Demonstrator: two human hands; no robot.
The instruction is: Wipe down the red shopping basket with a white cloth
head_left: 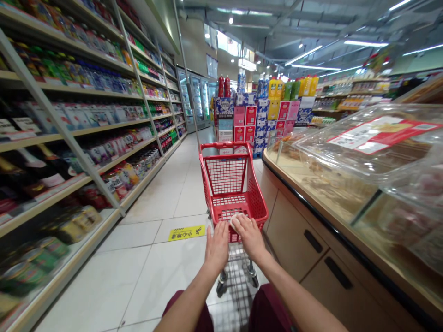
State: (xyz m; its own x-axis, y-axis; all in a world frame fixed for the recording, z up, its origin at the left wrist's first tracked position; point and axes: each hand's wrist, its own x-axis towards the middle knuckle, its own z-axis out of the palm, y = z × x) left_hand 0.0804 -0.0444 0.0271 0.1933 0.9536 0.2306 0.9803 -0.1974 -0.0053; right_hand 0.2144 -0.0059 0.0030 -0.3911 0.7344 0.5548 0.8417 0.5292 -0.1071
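Observation:
A red plastic shopping cart (258, 198) stands right in front of me, with its basket holding nothing that I can see. My left hand (218, 242) lies at the near rim of the cart, fingers stretched forward and the thumb apart. Beside it, my right hand (248, 234) is bent over a small crumpled white tissue (234, 221) at the same rim. The fingers of this hand press on the tissue and partly hide it. Both hands cover much of the near edge of the cart.
Tall shelves (114, 120) with bottles and cans line the left side. On the right runs a counter (294, 180) bearing clear plastic food boxes (391, 138). Stacked drink cartons (245, 122) stand ahead. A yellow floor sticker (187, 233) lies left of the cart.

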